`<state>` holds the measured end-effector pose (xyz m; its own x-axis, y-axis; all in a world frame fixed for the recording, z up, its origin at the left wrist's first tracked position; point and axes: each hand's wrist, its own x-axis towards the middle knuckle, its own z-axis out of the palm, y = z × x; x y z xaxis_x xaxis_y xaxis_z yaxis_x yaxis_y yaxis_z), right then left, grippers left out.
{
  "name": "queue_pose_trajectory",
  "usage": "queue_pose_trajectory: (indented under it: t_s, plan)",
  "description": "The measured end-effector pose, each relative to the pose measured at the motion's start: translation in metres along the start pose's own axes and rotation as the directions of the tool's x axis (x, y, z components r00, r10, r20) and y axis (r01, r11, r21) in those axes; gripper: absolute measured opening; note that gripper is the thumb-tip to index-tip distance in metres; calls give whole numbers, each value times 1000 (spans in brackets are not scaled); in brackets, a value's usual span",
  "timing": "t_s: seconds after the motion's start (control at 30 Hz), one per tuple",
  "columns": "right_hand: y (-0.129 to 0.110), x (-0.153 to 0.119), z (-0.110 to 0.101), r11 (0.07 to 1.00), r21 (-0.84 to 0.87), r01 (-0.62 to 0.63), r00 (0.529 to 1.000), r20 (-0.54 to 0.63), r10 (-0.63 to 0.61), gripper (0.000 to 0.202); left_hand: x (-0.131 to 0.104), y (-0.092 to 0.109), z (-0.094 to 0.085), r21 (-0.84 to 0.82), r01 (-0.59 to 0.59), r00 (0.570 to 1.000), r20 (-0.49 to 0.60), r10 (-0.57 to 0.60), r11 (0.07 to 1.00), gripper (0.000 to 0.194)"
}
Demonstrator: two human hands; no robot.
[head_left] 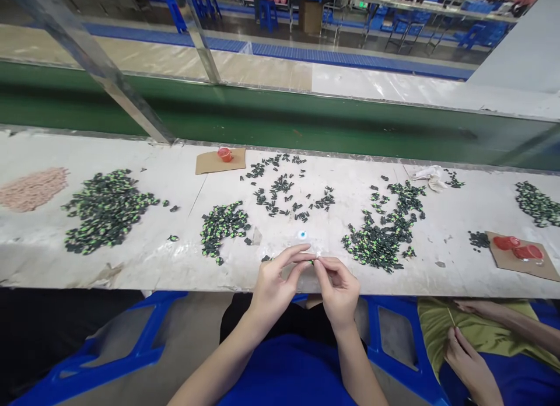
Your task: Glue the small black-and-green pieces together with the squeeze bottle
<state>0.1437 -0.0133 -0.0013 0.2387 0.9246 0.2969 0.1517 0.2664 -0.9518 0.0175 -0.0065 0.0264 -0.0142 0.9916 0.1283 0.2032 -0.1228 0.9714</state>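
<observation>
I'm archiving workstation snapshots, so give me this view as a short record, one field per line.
Left hand: fingertips at a small dark piece
Right hand: fingertips at the same piece
Surface: white table
Right of hands: black-and-green pile
Left of hands: smaller black-and-green cluster
Beyond hands: scattered dark pieces
Far left: pale pink pile
Back edge: red cup on cardboard
Unclear: the held piece's exact shape
</observation>
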Motion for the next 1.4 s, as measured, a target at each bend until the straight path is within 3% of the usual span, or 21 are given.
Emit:
queue_pose_trajectory:
  t_s: [0.13, 0.37, 0.7, 0.87, 1.03, 1.17, 1.27, 1.4]
  plan:
    - [-6, 2, -7, 980, 104, -170, 985, 43, 166, 2, 1, 0, -1, 67, -108, 993, 44, 105, 992, 24]
    - [-7, 5, -9, 931, 170, -325, 946, 54, 320, 17, 1, 4, -1, 130, -235, 971, 70, 228, 963, 29]
    - [-4, -1, 1, 907, 250, -340, 940, 71, 333, 16, -10, 7, 0, 188, -222, 974, -6, 228, 957, 34]
    - [-1, 5, -4, 918, 201, -342, 940, 85, 332, 14, -10, -2, 7, 167, -221, 973, -26, 229, 961, 24]
    - [1, 14, -16, 963, 66, -261, 958, 142, 250, 7, -6, -7, 0, 176, -286, 958, 82, 275, 942, 29]
    - [8, 24, -39, 971, -171, -166, 985, -70, 156, 8, -3, -11, -37, 368, -241, 964, -13, 264, 898, 24]
    - [13, 37, -58, 907, -405, -113, 970, -245, 12, 10, 0, -24, -67, 479, -206, 955, -90, 281, 853, 19]
    - [11, 51, -61, 762, -647, -18, 931, -288, -222, 17, 3, -47, -84, 548, -261, 953, 18, 301, 795, 20]
